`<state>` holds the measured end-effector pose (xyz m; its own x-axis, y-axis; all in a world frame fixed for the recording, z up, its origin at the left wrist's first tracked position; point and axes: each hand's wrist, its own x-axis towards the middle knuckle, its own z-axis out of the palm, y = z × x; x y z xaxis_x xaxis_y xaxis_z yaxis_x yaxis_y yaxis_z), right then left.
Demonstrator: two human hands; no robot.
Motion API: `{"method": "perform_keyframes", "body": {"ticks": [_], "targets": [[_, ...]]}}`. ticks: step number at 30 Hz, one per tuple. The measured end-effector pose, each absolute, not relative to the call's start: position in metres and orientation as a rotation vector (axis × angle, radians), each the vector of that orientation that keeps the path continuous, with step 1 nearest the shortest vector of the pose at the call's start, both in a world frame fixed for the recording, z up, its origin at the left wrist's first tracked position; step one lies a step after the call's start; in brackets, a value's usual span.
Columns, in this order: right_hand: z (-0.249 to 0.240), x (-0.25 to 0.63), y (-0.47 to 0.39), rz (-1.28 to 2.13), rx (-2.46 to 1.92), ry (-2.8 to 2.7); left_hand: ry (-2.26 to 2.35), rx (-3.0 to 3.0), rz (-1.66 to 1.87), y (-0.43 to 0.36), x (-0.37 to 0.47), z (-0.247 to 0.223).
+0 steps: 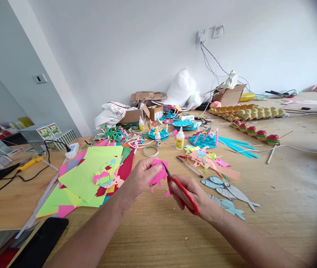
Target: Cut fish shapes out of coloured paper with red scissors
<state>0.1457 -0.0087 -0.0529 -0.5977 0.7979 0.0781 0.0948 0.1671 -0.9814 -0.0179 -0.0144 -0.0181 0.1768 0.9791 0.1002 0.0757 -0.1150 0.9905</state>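
Note:
Between the thumb and fingers of my left hand (143,174) is a small piece of pink paper (156,179), held above the table. My right hand (190,193) is closed round the red handles of a pair of scissors (187,195). The dark blades reach the right side of the pink paper. Small pink scraps (167,193) show just below the paper. To the left of my hands, several cut-out paper shapes (107,178) lie on a spread stack of coloured sheets (87,167). Right of the scissors lie grey fish cut-outs (231,191).
A glue bottle (180,139), a smaller bottle (157,138) and a roll of tape (150,151) stand beyond my hands. Near them are a pen (189,166) and paper scraps (203,158). Egg cartons (260,112) sit back right. A phone (39,243) lies front left.

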Motion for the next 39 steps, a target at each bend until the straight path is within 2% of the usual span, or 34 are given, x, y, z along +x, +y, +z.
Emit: {"method": "perform_keyframes", "body": {"ticks": [39], "targets": [[-0.062, 0.137, -0.017, 1.396, -0.884, -1.840, 1.024, 1.469, 0.915, -0.014, -0.028, -0.011]]}}
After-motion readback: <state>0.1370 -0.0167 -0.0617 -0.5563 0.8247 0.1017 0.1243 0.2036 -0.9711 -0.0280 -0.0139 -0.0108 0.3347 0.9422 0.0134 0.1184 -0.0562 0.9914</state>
